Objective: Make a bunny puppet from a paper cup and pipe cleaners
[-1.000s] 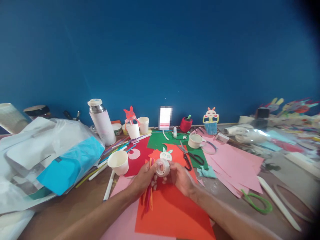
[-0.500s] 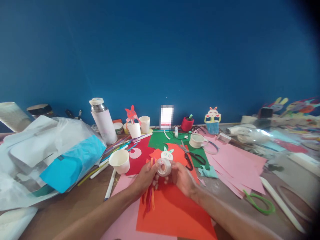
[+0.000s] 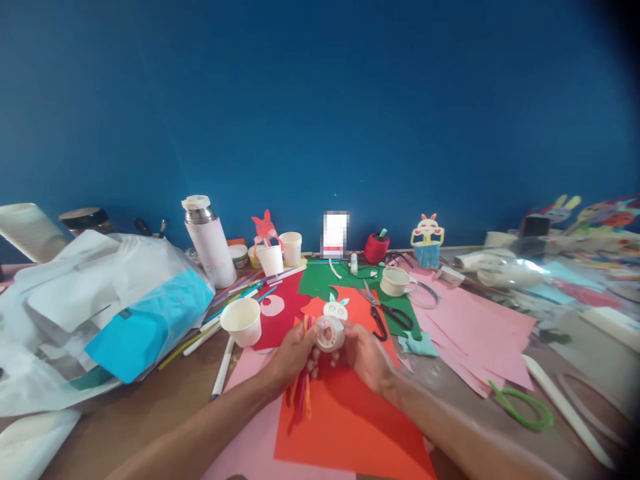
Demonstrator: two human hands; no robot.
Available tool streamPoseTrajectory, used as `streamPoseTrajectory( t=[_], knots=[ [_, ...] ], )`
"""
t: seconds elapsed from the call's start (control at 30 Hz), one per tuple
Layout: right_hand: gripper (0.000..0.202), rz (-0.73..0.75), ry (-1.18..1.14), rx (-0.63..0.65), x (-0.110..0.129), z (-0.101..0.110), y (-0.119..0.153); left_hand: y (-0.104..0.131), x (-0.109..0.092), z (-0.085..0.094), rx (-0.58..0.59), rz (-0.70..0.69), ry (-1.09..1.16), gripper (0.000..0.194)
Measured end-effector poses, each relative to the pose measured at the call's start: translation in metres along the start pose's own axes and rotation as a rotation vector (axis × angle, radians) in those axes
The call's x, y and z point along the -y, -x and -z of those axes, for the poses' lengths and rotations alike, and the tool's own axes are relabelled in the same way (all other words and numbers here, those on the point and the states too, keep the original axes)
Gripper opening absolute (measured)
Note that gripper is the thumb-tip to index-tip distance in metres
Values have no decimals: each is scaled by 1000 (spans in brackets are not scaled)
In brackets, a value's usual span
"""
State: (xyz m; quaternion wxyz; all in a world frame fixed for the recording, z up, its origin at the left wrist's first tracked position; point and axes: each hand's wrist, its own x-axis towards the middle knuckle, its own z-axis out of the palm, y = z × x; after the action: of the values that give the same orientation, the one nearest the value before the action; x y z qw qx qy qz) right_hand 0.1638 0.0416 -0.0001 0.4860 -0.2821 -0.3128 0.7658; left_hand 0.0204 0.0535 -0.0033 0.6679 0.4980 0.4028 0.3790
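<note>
Clear, glossy plastic makes up the tape roll [image 3: 338,339], a thick ring held above the orange paper [image 3: 350,427], its round hole turned toward the viewer. The left hand [image 3: 293,350] pinches the ring's rim at nine o'clock, with thin orange and purple craft stems [image 3: 307,397] caught in the same grip and dangling toward seven o'clock. The right hand [image 3: 367,353] bends its fingers against the rim at three o'clock; whether they pinch it, I cannot tell.

Just beyond the ring, at twelve o'clock, lies a flat white paper rabbit head [image 3: 335,309] with green pointed ears and ringed eyes. Scissors [image 3: 395,317] with smooth black handles and metal blades rest at one to two o'clock, over the orange paper and a matte green sheet [image 3: 313,277] with ragged cut edges. A smooth white paper cup [image 3: 241,323], round-mouthed and tapering, stands at nine o'clock. Overlapping pink sheets [image 3: 485,327] fan out at three o'clock. At ten o'clock, farther off, a pale cylindrical flask [image 3: 209,250] shows a shiny metal collar.
</note>
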Motion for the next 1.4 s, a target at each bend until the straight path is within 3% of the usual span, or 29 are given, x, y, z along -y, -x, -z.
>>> streamPoseTrajectory(
  t=[0.37,0.53,0.77,1.03,1.4],
  knots=[
    [31,-38,5,32,1,1,3,2,-2,0,-3,-8,2,33],
    [28,-33,4,-11,3,-3,2,2,-2,-1,-16,12,3,32],
    [29,-7,3,65,0,1,3,3,1,2,-9,-7,-31,34],
    [27,-70,-25,22,1,1,2,2,0,0,13,-20,-2,35],
    [30,-25,-11,41,-1,2,2,4,-1,0,-14,-2,-17,34]
  ],
)
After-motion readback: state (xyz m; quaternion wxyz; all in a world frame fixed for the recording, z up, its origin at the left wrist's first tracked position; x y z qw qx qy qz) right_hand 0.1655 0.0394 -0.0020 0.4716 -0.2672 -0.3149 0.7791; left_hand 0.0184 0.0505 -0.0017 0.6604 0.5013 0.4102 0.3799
